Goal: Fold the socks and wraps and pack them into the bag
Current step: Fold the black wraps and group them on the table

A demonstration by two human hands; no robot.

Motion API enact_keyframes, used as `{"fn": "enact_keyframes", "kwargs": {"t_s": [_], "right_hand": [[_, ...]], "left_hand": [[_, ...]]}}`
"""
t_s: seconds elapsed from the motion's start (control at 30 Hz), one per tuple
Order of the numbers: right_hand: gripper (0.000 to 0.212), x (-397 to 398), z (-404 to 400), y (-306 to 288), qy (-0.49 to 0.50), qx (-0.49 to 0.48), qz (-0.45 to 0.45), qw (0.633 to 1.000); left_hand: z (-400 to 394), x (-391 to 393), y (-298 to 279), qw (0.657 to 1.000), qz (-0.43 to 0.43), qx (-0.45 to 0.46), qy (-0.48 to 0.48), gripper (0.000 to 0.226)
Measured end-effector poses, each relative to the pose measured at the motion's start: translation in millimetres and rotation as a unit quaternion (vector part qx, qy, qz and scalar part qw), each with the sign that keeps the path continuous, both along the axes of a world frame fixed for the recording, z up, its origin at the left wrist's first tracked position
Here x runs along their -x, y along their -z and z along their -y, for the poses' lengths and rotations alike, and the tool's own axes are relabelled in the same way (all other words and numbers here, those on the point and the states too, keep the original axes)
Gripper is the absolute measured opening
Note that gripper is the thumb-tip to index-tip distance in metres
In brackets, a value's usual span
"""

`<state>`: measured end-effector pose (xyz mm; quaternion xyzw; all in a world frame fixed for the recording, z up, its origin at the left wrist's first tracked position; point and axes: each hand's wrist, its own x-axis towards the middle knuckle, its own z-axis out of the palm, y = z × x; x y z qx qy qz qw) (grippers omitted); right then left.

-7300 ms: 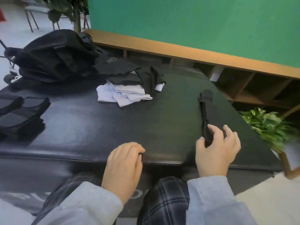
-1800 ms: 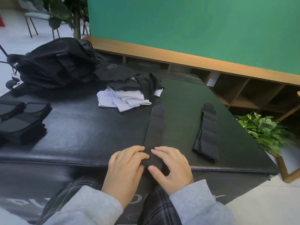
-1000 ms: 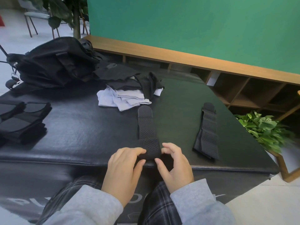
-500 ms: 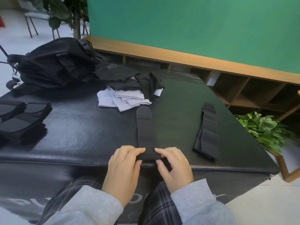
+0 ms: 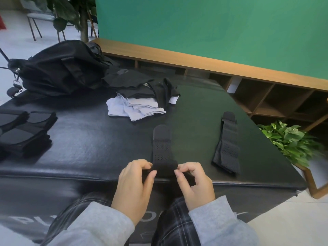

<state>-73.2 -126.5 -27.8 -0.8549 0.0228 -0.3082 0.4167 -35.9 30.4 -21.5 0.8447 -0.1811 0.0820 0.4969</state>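
Where the black padded bench (image 5: 88, 144) reaches its far left edge, a stack of folded black wraps (image 5: 23, 134) lies flat on the surface. Beyond it, at the far left corner, a black bag (image 5: 58, 68) rests slumped on its side. Right of the bag, a heap of black garments (image 5: 140, 84) lies on top of a pile of white socks (image 5: 134, 109), the two touching.

At the near edge, centre, a black perforated wrap (image 5: 161, 148) lies lengthwise, its rounded tab end pointing far and its near end turned up into a short roll. The left hand (image 5: 134, 185) pinches the left side of that roll between thumb and curled fingers. The right hand (image 5: 194, 181) pinches the right side of the roll in the same manner, fingers curled.

Further right, well apart from both hands, a second black wrap (image 5: 228, 146) lies folded lengthwise on the bench. Past the right edge of the bench stands a green potted plant (image 5: 291, 139), with a wooden shelf unit (image 5: 276, 96) behind it.
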Motion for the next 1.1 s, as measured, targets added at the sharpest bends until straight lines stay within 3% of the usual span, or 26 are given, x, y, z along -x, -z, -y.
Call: {"fn": "enact_keyframes", "kwargs": {"t_s": [0.07,0.13,0.4,0.63,0.83,0.97,1.03,1.1], "right_hand": [[0.023,-1.9,-0.8,-0.5,0.002,0.026,0.014,1.0],[0.026,-3.7,-0.6,1.4,-0.001,0.045,0.011,0.999],[0.043,-7.8,2.1,5.1,-0.017,0.145,-0.021,0.989],[0.037,-7.4,2.0,7.2,-0.009,0.17,-0.008,0.985],[0.016,-14.8,-0.8,-13.0,0.001,0.025,-0.041,0.999],[0.044,-35.4,-0.5,-28.9,-0.008,-0.094,-0.129,0.987],[0.046,-47.2,-1.5,-35.4,-0.028,-0.109,-0.137,0.984],[0.03,-53.9,-2.4,-37.8,-0.025,-0.085,-0.131,0.987]], "left_hand": [[-0.4,0.1,-1.3,0.999,0.015,-0.027,0.006,0.029],[0.2,0.7,-3.4,0.998,0.034,-0.05,0.011,0.019],[0.9,-6.0,10.0,0.985,0.126,-0.114,0.011,0.052],[0.6,-8.5,18.0,0.978,0.166,-0.128,-0.002,0.046],[2.9,-7.7,19.0,0.973,0.172,-0.157,-0.003,0.04],[3.7,-7.1,18.7,0.969,0.185,-0.165,-0.003,0.038],[4.1,-8.4,21.0,0.968,0.194,-0.159,-0.005,0.039],[4.7,-10.2,23.0,0.968,0.204,-0.148,-0.008,0.038]]}}
